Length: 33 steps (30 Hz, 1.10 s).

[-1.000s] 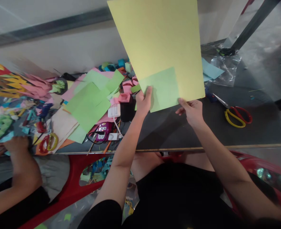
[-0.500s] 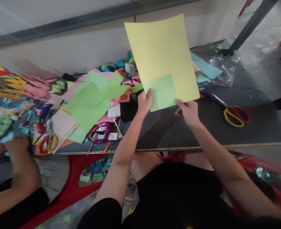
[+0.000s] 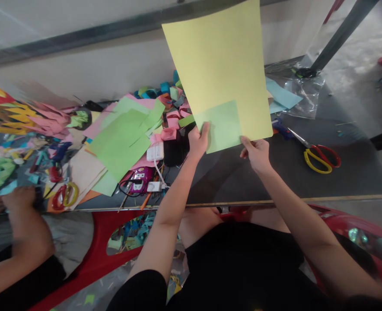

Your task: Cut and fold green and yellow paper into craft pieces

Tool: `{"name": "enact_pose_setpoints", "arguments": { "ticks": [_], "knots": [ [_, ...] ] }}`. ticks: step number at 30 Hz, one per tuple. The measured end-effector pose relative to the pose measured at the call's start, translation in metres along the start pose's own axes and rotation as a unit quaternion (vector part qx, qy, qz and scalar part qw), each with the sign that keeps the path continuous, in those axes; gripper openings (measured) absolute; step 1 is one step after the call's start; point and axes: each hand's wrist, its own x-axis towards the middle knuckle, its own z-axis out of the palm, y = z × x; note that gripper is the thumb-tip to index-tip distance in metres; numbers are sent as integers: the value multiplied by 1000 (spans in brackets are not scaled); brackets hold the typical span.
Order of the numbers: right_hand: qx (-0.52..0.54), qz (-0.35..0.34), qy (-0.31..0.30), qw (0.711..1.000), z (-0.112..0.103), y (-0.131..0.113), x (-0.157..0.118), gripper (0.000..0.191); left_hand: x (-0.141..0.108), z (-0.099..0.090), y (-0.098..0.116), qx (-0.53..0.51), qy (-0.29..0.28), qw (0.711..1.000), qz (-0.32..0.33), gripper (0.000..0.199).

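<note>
Free, at my six o'clock: one open stretch of dark tabletop. Obstacles, one each: yellow sheet, which blocked twelve; plastic bag, two; scissors, three; purple socket block, eight; paper heap, nine.

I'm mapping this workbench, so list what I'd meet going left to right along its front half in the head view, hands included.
Co-worker's bent hand, red-and-yellow scissors, purple socket block, left hand, right hand, second red-and-yellow scissors.
</note>
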Motion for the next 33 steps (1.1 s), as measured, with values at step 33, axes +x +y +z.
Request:
{"name": "enact_pose_setpoints", "arguments": {
  "ticks": [33],
  "knots": [
    [-18, 41, 12, 999, -12, 29, -4, 54, 1, 7, -46, -99, -213, 960, -154, 55]
  ]
}}
